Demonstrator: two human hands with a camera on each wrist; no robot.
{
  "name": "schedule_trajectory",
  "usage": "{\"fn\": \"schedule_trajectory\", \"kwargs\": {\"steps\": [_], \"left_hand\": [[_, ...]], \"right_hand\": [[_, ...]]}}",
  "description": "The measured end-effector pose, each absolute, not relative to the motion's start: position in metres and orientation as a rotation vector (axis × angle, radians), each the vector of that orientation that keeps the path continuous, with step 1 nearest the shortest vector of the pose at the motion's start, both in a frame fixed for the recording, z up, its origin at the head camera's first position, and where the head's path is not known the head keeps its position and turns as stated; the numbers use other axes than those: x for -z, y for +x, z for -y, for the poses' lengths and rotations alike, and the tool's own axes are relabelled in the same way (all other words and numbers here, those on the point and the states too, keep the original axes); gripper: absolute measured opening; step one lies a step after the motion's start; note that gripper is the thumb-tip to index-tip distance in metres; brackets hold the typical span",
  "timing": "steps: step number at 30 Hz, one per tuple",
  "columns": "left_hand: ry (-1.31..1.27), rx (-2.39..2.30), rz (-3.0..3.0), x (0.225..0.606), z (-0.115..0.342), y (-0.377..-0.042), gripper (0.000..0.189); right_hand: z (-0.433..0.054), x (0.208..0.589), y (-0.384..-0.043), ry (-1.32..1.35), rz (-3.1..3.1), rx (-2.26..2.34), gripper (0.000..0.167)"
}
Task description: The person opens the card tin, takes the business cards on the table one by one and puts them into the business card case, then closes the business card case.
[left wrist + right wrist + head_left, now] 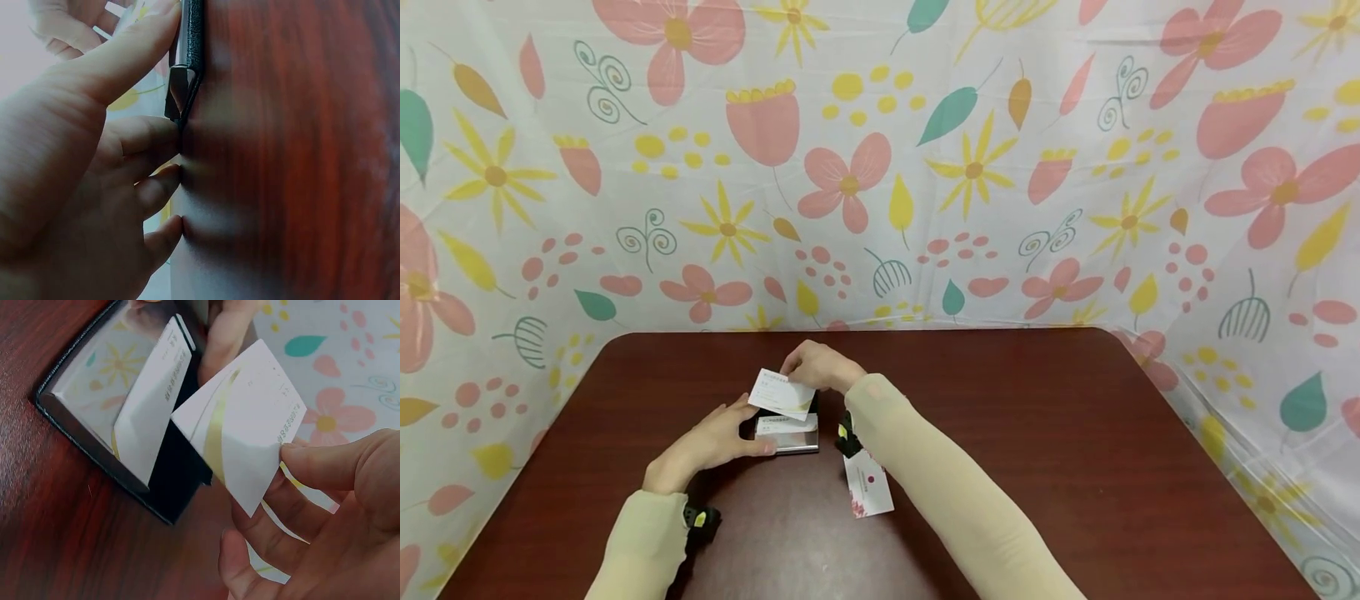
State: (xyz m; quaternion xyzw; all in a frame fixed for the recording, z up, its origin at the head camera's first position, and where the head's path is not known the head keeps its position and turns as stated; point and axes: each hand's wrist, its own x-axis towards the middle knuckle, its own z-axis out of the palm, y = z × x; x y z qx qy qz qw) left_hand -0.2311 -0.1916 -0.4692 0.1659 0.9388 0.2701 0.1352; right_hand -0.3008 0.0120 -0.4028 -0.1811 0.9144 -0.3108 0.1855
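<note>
A business card holder with a mirror-like metal front and a black textured cover lies opened on the table. White business cards stick out of its metal pocket. My left hand holds the holder at its left side, thumb on the metal front and fingers by the edge; fingertips touch the table in the left wrist view. Just above the holder, my right hand pinches a white business card with a gold curve and print, between thumb and fingers. That card is apart from those in the pocket.
Another white card with a red dot and a red floral corner lies on the dark wood table, partly under the right forearm. A floral curtain hangs behind the table and along its sides.
</note>
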Motion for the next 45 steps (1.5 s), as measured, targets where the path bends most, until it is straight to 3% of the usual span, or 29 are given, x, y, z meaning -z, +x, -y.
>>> {"fn": "schedule_trajectory", "kwargs": {"steps": [18, 45], "left_hand": [[0.575, -0.844, -2.715, 0.467, 0.191, -0.229, 0.086], [0.512, -0.809, -2.708, 0.469, 0.190, -0.231, 0.098]], "right_hand": [[-0.009, 0.418, -0.299, -0.542, -2.635, 0.726, 0.016], [-0.009, 0.431, -0.294, -0.657, -2.582, 0.605, 0.013]]}}
